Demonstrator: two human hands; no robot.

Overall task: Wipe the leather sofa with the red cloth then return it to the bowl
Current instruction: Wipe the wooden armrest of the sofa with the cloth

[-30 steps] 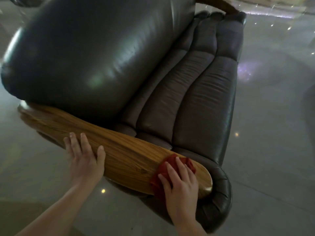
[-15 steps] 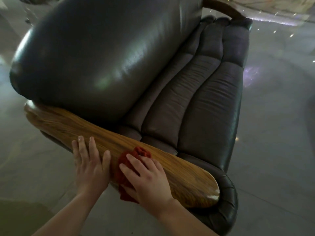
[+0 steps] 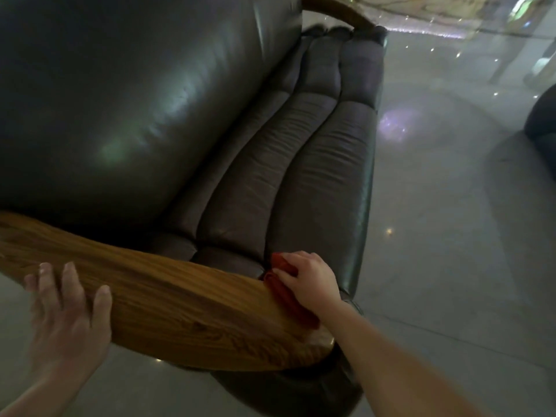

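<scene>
A dark leather sofa (image 3: 301,176) with a shiny backrest and ribbed seat cushions fills the view. Its near armrest is a long wooden slab (image 3: 168,305). My right hand (image 3: 313,278) presses the red cloth (image 3: 288,296) against the inner edge of the wooden armrest, where it meets the seat. The cloth is bunched under my fingers and palm. My left hand (image 3: 66,314) rests flat on the outer side of the armrest, fingers spread, holding nothing. No bowl is in view.
Glossy grey floor (image 3: 451,236) surrounds the sofa on the right and below. A second dark seat (image 3: 541,121) shows at the right edge. The sofa's far wooden armrest (image 3: 340,10) curves at the top.
My right hand slid the red cloth left along the armrest, then back right and over to its inner edge by the seat. The view moved closer. My left hand stayed on the armrest.
</scene>
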